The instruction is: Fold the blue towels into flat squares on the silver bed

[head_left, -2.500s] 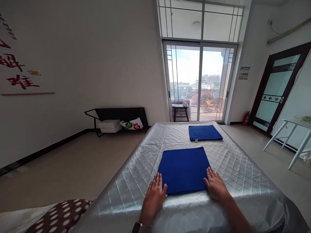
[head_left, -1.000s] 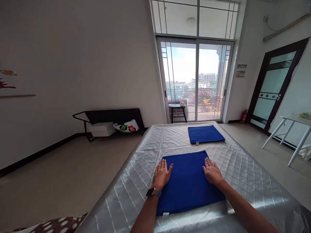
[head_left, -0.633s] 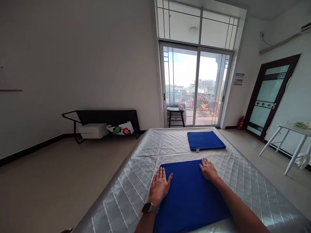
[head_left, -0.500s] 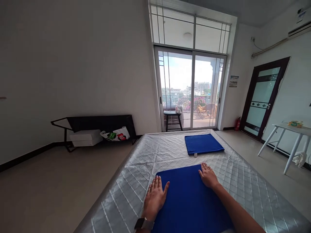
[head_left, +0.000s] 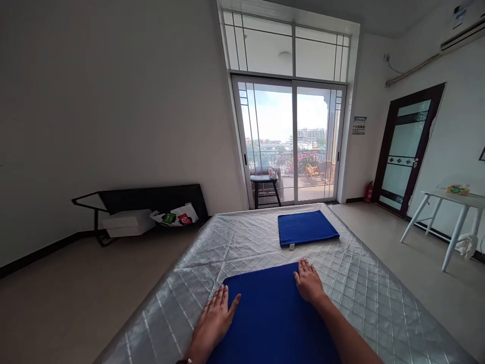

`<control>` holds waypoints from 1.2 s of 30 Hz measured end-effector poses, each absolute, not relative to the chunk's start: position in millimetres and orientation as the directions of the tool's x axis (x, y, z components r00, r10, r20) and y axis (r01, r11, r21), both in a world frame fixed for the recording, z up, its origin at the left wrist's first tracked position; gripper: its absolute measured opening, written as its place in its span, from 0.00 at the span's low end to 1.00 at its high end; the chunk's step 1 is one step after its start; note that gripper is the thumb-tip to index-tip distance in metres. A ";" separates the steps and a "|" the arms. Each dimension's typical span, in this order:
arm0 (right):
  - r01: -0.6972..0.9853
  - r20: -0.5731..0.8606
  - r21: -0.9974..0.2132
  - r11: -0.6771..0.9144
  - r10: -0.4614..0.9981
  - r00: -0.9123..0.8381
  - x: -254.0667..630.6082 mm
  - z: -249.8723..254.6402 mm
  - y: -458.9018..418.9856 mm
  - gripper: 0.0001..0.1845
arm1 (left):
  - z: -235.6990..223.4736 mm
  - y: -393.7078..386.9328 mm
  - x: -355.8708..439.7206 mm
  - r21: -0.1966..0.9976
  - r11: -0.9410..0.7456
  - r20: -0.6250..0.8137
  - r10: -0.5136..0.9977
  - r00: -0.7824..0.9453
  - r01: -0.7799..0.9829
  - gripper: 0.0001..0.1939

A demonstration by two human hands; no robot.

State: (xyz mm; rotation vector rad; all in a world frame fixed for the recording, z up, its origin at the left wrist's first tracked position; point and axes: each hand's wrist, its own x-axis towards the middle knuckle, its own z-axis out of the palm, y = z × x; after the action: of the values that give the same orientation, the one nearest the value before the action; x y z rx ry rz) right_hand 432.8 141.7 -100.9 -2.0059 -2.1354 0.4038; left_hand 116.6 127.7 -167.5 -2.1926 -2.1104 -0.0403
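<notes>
A smooth blue fabric piece [head_left: 273, 318] lies flat on the silver quilted cover [head_left: 178, 288] in front of me; its near end runs out of view. My left hand [head_left: 215, 316] rests flat along its left edge, fingers stretched forward and thumb apart. On the far right corner lies my right hand [head_left: 308, 280], palm down with its fingers extended. Neither hand grips anything. Farther off on the same cover is a folded blue cloth [head_left: 307, 227] with a small white tag [head_left: 291, 246] at its near edge.
A black folded frame [head_left: 147, 194] leans at the left wall with a white box [head_left: 127, 222] and a printed bag [head_left: 176, 216] by it. Glass sliding doors [head_left: 293, 141] and a black stool [head_left: 265, 184] stand beyond. At right is a white table [head_left: 454, 197].
The view has shifted slightly, so most things appear farther left. Both hands stay flat on the blue fabric's edges; the left watch has nearly left the picture.
</notes>
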 end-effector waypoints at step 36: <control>0.953 0.001 -0.294 0.075 0.997 -0.078 432.9 -105.8 141.6 0.35 | -172.3 167.0 127.0 -0.016 -0.121 0.204 0.971 0.121 0.993 0.31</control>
State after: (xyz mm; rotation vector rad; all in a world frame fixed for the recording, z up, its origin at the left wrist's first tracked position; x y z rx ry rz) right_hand 432.9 141.6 -105.8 -1.9835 -2.1450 0.3216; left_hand 127.0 167.0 -172.3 -2.2367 -1.9778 -0.2145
